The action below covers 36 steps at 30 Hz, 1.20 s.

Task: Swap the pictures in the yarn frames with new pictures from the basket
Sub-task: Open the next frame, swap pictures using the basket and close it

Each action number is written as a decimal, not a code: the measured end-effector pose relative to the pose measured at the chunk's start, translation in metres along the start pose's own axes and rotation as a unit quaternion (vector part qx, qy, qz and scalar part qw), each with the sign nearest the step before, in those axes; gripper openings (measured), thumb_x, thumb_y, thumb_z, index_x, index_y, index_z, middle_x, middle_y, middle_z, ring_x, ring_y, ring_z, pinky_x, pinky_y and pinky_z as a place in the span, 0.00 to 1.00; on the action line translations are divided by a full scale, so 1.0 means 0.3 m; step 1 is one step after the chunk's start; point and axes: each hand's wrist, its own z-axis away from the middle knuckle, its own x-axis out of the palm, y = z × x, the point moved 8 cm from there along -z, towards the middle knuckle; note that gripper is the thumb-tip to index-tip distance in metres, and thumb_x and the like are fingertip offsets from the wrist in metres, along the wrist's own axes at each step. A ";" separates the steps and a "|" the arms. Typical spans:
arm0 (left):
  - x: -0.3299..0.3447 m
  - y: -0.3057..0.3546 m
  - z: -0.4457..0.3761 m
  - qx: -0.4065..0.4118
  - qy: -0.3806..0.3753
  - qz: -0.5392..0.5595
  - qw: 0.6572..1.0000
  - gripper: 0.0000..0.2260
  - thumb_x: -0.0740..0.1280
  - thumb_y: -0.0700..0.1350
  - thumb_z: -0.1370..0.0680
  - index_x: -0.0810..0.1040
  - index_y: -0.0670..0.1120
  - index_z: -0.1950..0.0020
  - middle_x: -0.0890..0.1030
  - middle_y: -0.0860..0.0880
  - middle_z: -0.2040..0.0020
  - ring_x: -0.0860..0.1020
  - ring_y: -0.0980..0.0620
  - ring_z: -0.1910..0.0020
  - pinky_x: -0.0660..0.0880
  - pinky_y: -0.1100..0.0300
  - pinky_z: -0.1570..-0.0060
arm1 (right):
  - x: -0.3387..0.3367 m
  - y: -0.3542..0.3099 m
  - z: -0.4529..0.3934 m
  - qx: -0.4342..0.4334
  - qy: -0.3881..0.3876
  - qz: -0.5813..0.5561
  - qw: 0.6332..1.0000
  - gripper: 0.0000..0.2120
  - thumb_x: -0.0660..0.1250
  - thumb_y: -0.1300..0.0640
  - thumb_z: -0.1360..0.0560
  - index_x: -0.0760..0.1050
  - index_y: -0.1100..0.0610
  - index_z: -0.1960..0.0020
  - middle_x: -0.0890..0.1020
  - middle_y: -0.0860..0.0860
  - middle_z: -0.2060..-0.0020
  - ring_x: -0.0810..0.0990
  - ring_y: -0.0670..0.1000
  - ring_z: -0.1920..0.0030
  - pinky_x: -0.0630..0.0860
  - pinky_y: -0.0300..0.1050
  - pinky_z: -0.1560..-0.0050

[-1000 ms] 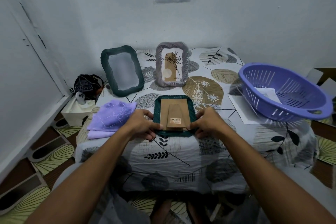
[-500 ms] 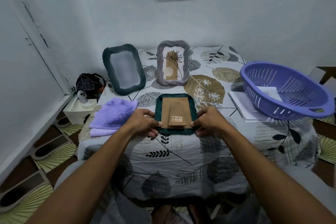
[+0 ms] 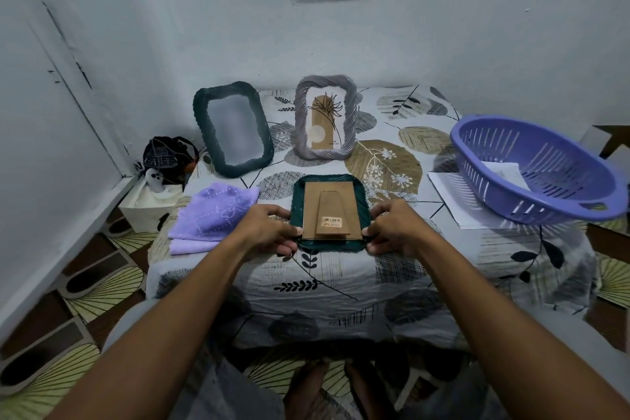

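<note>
A dark green yarn frame (image 3: pixel 330 246) lies face down on the table, its brown backing board (image 3: pixel 332 210) with a folded stand and barcode sticker facing up. My left hand (image 3: pixel 264 230) grips its near left corner and my right hand (image 3: pixel 397 228) grips its near right corner. Behind it, a teal yarn frame (image 3: pixel 233 128) with a pale blank pane and a grey yarn frame (image 3: pixel 325 118) with a plant picture stand upright. At the right, a purple basket (image 3: pixel 535 169) holds a white picture (image 3: pixel 508 174).
A folded purple cloth (image 3: pixel 213 211) lies left of the face-down frame. White paper (image 3: pixel 453 196) sits under the basket's left edge. A white box (image 3: pixel 150 201) and a dark bag (image 3: pixel 167 155) stand on the floor beside the table's left side. The wall is close behind.
Both hands stay on the face-down frame's near corners. The view has shifted slightly; the frame has not visibly moved.
</note>
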 end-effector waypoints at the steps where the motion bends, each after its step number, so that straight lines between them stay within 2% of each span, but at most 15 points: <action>1: 0.000 0.001 0.000 0.001 0.000 0.001 1.000 0.17 0.72 0.30 0.29 0.72 0.36 0.42 0.82 0.38 0.68 0.80 0.48 0.74 0.78 0.61 0.75 | -0.001 0.001 -0.001 0.001 0.001 0.000 1.000 0.17 0.65 0.73 0.27 0.67 0.62 0.42 0.79 0.64 0.56 0.79 0.54 0.74 0.81 0.48 0.72; 6: -0.002 0.011 0.011 -0.004 -0.002 -0.006 1.000 0.19 0.72 0.31 0.29 0.71 0.37 0.41 0.81 0.39 0.68 0.78 0.50 0.76 0.76 0.62 0.77 | -0.003 0.000 -0.005 0.001 -0.001 0.011 1.000 0.13 0.66 0.73 0.27 0.69 0.61 0.47 0.80 0.63 0.58 0.78 0.54 0.74 0.79 0.47 0.73; 9: -0.014 0.028 0.004 -0.009 -0.002 -0.064 0.998 0.15 0.73 0.36 0.27 0.72 0.37 0.44 0.80 0.41 0.71 0.75 0.51 0.78 0.70 0.63 0.80 | -0.027 -0.024 -0.018 -0.026 0.024 0.075 0.997 0.06 0.68 0.69 0.27 0.74 0.66 0.51 0.77 0.61 0.67 0.72 0.51 0.79 0.70 0.40 0.78; 11: -0.034 0.051 -0.014 0.005 0.028 -0.106 0.994 0.11 0.70 0.39 0.24 0.74 0.36 0.46 0.80 0.42 0.72 0.74 0.52 0.80 0.66 0.65 0.81 | -0.054 -0.053 -0.030 -0.054 0.054 0.118 0.990 0.04 0.69 0.65 0.26 0.77 0.67 0.53 0.76 0.59 0.71 0.72 0.51 0.78 0.69 0.40 0.77; 13: -0.051 0.083 -0.037 0.032 0.066 -0.096 0.993 0.09 0.68 0.39 0.23 0.74 0.36 0.46 0.80 0.41 0.70 0.74 0.50 0.78 0.69 0.62 0.79 | -0.073 -0.080 -0.050 -0.079 0.067 0.108 0.989 0.05 0.68 0.63 0.25 0.77 0.66 0.54 0.77 0.59 0.69 0.76 0.53 0.73 0.74 0.43 0.73; 15: -0.057 0.122 -0.052 0.057 0.104 -0.087 0.989 0.06 0.67 0.40 0.22 0.75 0.38 0.48 0.80 0.41 0.64 0.76 0.48 0.72 0.75 0.59 0.73 | -0.077 -0.103 -0.072 -0.094 0.064 0.076 0.991 0.05 0.67 0.63 0.25 0.77 0.66 0.52 0.78 0.59 0.65 0.78 0.54 0.70 0.77 0.46 0.68; 17: -0.055 0.153 -0.070 0.073 0.128 -0.088 0.985 0.06 0.67 0.44 0.22 0.76 0.42 0.48 0.78 0.44 0.62 0.77 0.49 0.68 0.75 0.58 0.69 | -0.080 -0.120 -0.096 -0.099 0.069 0.075 0.990 0.06 0.67 0.64 0.25 0.77 0.67 0.52 0.78 0.59 0.64 0.79 0.54 0.68 0.81 0.50 0.63; 19: -0.044 0.159 -0.093 0.066 0.121 -0.054 0.989 0.08 0.66 0.46 0.21 0.75 0.42 0.47 0.76 0.46 0.64 0.75 0.50 0.68 0.73 0.58 0.69 | -0.076 -0.132 -0.118 -0.095 0.069 0.080 0.990 0.06 0.67 0.63 0.25 0.78 0.67 0.52 0.79 0.59 0.65 0.80 0.54 0.68 0.81 0.52 0.60; 22: -0.025 0.153 -0.101 0.045 0.100 0.010 0.994 0.10 0.63 0.47 0.19 0.73 0.41 0.44 0.74 0.45 0.62 0.72 0.51 0.70 0.72 0.59 0.73 | -0.057 -0.137 -0.139 -0.079 0.055 0.071 0.993 0.09 0.67 0.63 0.25 0.77 0.70 0.50 0.79 0.61 0.63 0.79 0.55 0.67 0.80 0.49 0.63; 26: -0.034 0.159 -0.088 0.031 0.081 0.055 0.995 0.12 0.60 0.50 0.18 0.71 0.42 0.42 0.75 0.42 0.59 0.75 0.50 0.69 0.75 0.61 0.75 | -0.031 -0.145 -0.143 -0.080 0.051 0.072 0.993 0.09 0.67 0.63 0.25 0.77 0.71 0.52 0.77 0.61 0.62 0.77 0.55 0.66 0.79 0.49 0.65; 31: -0.090 0.141 -0.103 0.011 0.072 0.039 0.997 0.19 0.61 0.57 0.20 0.69 0.44 0.37 0.76 0.41 0.57 0.77 0.46 0.65 0.77 0.53 0.67 | 0.006 -0.145 -0.152 -0.074 0.042 0.081 0.993 0.09 0.68 0.62 0.25 0.77 0.69 0.51 0.78 0.61 0.61 0.78 0.55 0.65 0.78 0.45 0.68; 36: -0.105 0.144 -0.089 -0.001 0.069 0.049 0.996 0.17 0.60 0.56 0.20 0.69 0.44 0.39 0.75 0.41 0.56 0.76 0.48 0.66 0.77 0.55 0.68 | 0.036 -0.157 -0.144 -0.082 0.036 0.085 0.992 0.09 0.68 0.63 0.25 0.78 0.70 0.52 0.78 0.61 0.63 0.78 0.55 0.66 0.79 0.50 0.64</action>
